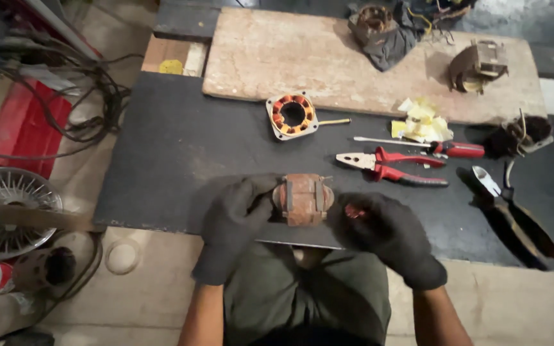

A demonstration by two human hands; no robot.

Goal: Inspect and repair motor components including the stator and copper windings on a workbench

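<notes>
Low in the middle of the frame, the gloved left hand [232, 224] grips a rusty motor core [302, 200] at the black mat's [161, 147] near edge, the right hand [383, 230] pinches a small red tool [354, 211] beside it, its windings apparently intact, with pliers [389, 168] lying just above.

I see no screens or signs, only a red box [25, 125] on the floor, far left of my gloved hands.
</notes>
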